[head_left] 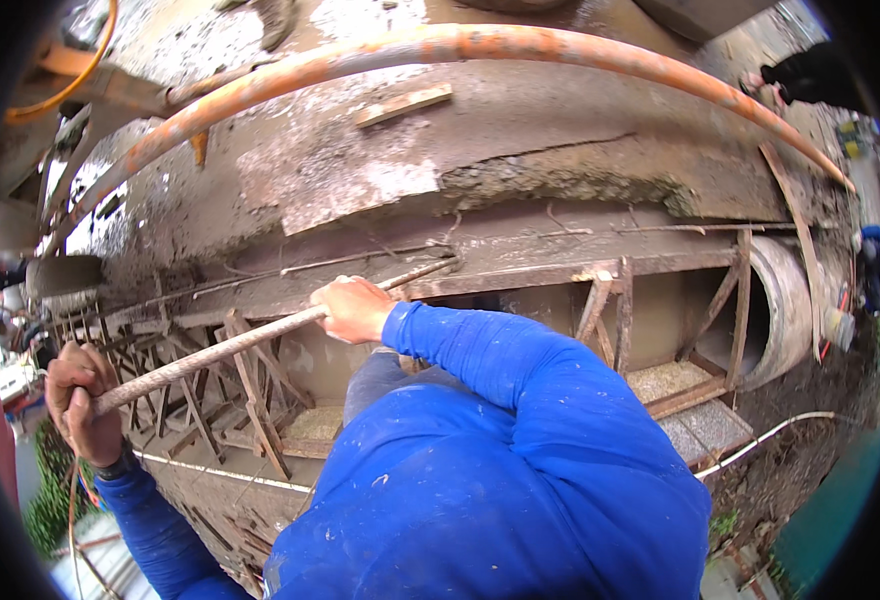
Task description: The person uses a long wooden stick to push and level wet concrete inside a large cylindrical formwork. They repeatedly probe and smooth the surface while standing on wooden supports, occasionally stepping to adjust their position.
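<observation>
A long, light-brown, mud-stained pole [220,350] slants across in front of me, from the left up to the centre. My left hand [82,400] is wrapped round its near end. Farther along, my right hand [352,308] is closed round the same pole. Its far tip lies over the strip of wet grey concrete [530,250], beside a bent steel bar [455,228]. Whether the tip touches the concrete, I cannot tell. Timber formwork [550,278] edges the near side of that strip. My right forearm covers part of the boards.
A long orange pipe [460,42] arches across the far side, with a loose timber piece [405,104] beneath it. Wooden braces [250,390] crowd the left. At the right lies a large concrete pipe [785,310]. Another person's dark sleeve [820,78] shows far right.
</observation>
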`<action>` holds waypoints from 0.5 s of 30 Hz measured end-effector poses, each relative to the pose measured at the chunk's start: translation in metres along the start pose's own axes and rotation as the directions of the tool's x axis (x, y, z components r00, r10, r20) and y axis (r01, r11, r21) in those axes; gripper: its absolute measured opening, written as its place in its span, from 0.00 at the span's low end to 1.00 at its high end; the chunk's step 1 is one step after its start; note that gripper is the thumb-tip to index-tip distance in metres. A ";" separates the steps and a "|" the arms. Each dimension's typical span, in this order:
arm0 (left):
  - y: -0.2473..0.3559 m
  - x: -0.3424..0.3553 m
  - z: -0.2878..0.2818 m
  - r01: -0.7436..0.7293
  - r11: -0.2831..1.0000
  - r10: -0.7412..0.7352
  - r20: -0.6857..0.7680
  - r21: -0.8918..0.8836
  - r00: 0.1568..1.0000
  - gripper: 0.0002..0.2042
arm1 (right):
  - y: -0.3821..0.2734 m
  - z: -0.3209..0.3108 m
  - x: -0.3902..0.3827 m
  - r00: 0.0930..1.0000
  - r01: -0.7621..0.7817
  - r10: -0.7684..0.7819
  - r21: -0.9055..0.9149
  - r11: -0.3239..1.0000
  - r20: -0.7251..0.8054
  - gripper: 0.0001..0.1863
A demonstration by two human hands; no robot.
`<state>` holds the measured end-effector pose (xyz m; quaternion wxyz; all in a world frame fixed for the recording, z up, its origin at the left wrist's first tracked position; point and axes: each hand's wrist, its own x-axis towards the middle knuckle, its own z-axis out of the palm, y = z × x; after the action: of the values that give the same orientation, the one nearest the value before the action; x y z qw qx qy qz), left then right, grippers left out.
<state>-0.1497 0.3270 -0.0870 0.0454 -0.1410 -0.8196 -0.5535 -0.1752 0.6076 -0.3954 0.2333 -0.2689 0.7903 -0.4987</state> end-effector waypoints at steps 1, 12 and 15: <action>-0.005 0.002 0.023 0.013 0.999 -0.013 0.001 -0.043 1.000 0.13 | 0.013 -0.015 -0.017 0.999 -0.050 0.050 -0.039 0.998 -0.007 0.08; -0.081 -0.053 0.259 0.109 0.986 -0.085 0.179 -0.128 0.980 0.18 | 0.147 -0.130 -0.233 0.884 -0.448 0.465 -0.382 0.808 -0.052 0.15; -0.090 -0.066 0.347 0.090 0.968 -0.026 0.265 -0.235 0.964 0.16 | 0.190 -0.175 -0.289 0.782 -0.580 0.620 -0.428 0.693 -0.058 0.18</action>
<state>-0.0839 0.6026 -0.3156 -0.0963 -0.1926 -0.7477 -0.6282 -0.1074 0.9818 -0.4711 0.3550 -0.0622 0.9115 -0.1983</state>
